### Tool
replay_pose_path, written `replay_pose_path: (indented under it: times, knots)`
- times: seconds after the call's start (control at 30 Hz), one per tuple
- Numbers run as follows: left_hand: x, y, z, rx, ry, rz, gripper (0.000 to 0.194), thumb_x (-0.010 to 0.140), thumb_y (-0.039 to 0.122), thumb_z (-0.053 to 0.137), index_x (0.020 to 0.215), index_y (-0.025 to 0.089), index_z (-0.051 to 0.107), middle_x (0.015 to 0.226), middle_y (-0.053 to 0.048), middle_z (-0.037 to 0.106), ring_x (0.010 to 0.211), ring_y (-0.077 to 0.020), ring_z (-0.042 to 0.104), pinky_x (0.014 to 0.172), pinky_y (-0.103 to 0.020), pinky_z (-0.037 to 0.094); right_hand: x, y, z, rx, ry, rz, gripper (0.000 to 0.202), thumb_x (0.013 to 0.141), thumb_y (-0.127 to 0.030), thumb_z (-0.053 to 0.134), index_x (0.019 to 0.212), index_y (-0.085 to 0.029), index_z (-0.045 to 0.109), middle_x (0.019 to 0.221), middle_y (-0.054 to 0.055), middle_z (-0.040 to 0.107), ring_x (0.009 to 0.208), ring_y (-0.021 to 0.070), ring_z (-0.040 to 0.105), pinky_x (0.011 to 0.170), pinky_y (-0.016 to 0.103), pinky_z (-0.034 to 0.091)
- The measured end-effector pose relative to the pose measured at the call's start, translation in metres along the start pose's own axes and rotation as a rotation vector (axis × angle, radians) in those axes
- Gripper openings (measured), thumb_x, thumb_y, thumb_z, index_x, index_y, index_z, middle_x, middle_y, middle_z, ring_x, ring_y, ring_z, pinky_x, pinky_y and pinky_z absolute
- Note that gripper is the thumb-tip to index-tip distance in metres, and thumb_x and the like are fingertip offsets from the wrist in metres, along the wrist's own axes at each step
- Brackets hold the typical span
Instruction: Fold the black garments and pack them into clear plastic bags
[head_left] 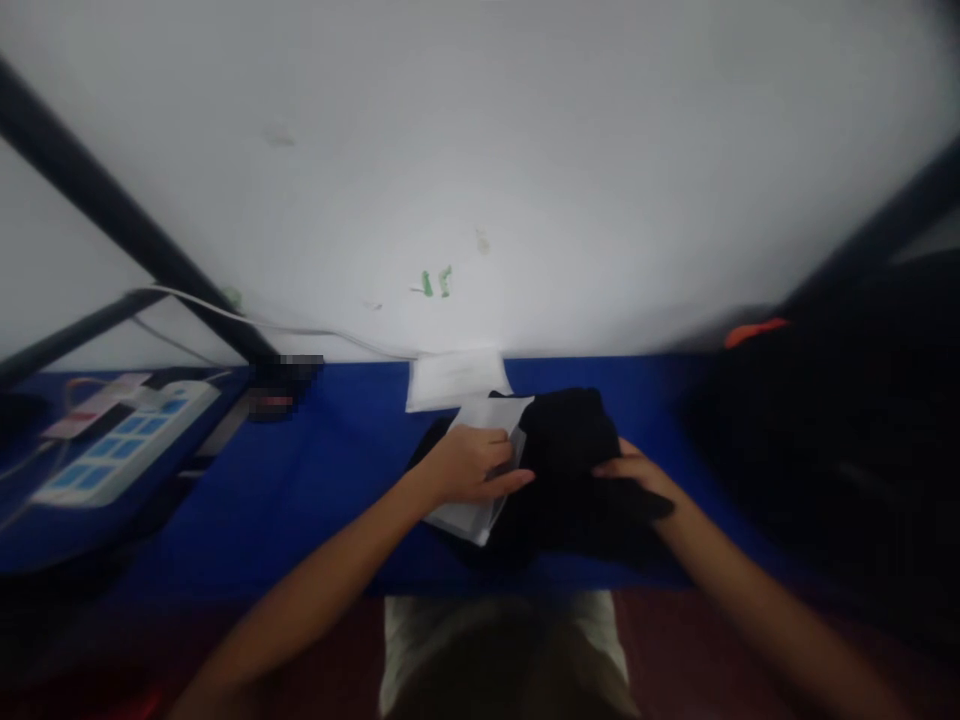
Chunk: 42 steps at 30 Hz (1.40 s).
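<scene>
My left hand (471, 464) is closed on a flat, whitish packet (465, 519) that looks like a thin plastic bag, its fingers curled over the top face. The packet lies tilted over the left part of a folded black cloth (564, 445), whose exact kind I cannot make out. At the cloth's right edge, my right hand (631, 467) grips it, with some fingers hidden by the dark fabric. Just behind the cloth, a second flat white packet or sheet (456, 379) rests on the blue table surface (315, 480).
A white power strip with blue sockets (131, 440) lies at the left among cables and a pale box. A white cable (315, 330) runs along the wall. Dark bars slant at both sides. A large black bulk (840, 440) with an orange patch stands at the right.
</scene>
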<state>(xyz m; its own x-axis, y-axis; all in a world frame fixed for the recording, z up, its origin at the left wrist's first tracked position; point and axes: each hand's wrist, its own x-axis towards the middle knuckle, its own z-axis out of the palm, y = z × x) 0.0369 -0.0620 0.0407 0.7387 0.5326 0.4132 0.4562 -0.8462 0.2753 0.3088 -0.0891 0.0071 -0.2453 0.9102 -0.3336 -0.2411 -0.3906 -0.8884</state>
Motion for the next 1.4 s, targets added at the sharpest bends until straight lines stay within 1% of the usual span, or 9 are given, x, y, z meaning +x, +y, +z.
replay_pose_path:
  times: [0.3,0.47,0.6,0.77,0.87,1.03,1.2,1.3,1.4]
  knots:
    - [0.003,-0.001,0.016,0.092,0.188,-0.062,0.053,0.089,0.055,0.053,0.051,0.019,0.047,0.051,0.001,0.044,0.048,-0.0112,0.041,0.047,-0.025,0.025,-0.01,0.001,0.013,-0.076,0.005,0.151,0.051,0.067,-0.015,0.074,0.115,-0.024,0.059,0.08,-0.001,0.072,0.064,0.0158,0.069,0.055,0.023,0.055]
    - [0.005,0.0,0.021,0.263,0.243,-0.103,0.052,0.088,0.056,0.056,0.052,0.019,0.049,0.053,-0.001,0.048,0.05,-0.013,0.045,0.048,-0.026,0.027,-0.015,-0.001,0.017,-0.132,-0.042,0.132,0.062,0.069,-0.012,0.072,0.126,-0.026,0.055,0.094,0.0,0.074,0.074,0.0163,0.07,0.065,0.025,0.057]
    - [0.004,0.002,0.026,0.341,0.258,0.059,0.048,0.09,0.051,0.056,0.054,0.019,0.051,0.052,-0.001,0.05,0.049,-0.0135,0.046,0.048,-0.027,0.028,-0.014,-0.004,0.022,-0.2,-0.16,0.114,0.061,0.068,-0.009,0.072,0.125,-0.026,0.059,0.099,-0.001,0.073,0.083,0.0153,0.069,0.072,0.024,0.056]
    - [0.007,0.013,0.029,0.34,0.254,0.261,0.045,0.092,0.044,0.053,0.055,0.019,0.052,0.053,-0.001,0.053,0.051,-0.0135,0.049,0.049,-0.028,0.031,0.005,-0.005,0.033,-0.246,-0.262,0.162,0.047,0.067,-0.009,0.071,0.113,-0.021,0.067,0.078,-0.004,0.072,0.059,0.0101,0.064,0.051,0.017,0.048]
    - [0.005,0.017,0.028,0.345,0.265,0.278,0.043,0.093,0.04,0.053,0.056,0.018,0.052,0.054,-0.001,0.053,0.051,-0.0131,0.049,0.048,-0.027,0.031,0.016,0.0,0.039,-0.2,-0.266,0.172,0.042,0.069,-0.013,0.07,0.11,-0.019,0.067,0.077,-0.002,0.072,0.059,0.0116,0.065,0.053,0.019,0.05]
    - [-0.019,0.02,0.029,0.37,0.126,0.149,0.041,0.094,0.04,0.05,0.06,0.017,0.056,0.054,-0.002,0.055,0.051,-0.016,0.054,0.048,-0.027,0.034,0.022,0.005,0.045,-0.082,-0.136,0.117,0.039,0.071,-0.018,0.072,0.109,-0.021,0.066,0.087,0.001,0.075,0.073,0.017,0.071,0.063,0.025,0.056]
    - [-0.044,0.026,0.033,0.38,-0.107,0.004,0.034,0.091,0.041,0.05,0.073,0.015,0.061,0.059,-0.006,0.06,0.052,-0.0202,0.059,0.047,-0.028,0.039,0.028,0.005,0.055,0.048,-0.037,0.037,0.035,0.071,-0.015,0.07,0.105,-0.022,0.065,0.085,0.001,0.075,0.073,0.0189,0.072,0.068,0.028,0.058]
    - [-0.047,0.029,0.031,0.374,-0.192,-0.032,0.027,0.09,0.04,0.052,0.081,0.015,0.06,0.064,-0.007,0.063,0.056,-0.0229,0.063,0.048,-0.03,0.042,0.034,0.008,0.061,0.121,0.0,0.029,0.032,0.071,-0.012,0.069,0.101,-0.021,0.064,0.081,0.0,0.074,0.07,0.0179,0.072,0.064,0.027,0.058]
    - [-0.046,0.03,0.027,0.371,-0.201,-0.051,0.026,0.089,0.041,0.053,0.085,0.016,0.058,0.07,-0.006,0.064,0.06,-0.0241,0.064,0.047,-0.032,0.044,0.037,0.011,0.062,0.247,0.136,0.102,0.027,0.07,-0.009,0.068,0.094,-0.021,0.061,0.067,-0.003,0.07,0.056,0.0139,0.067,0.052,0.021,0.055]
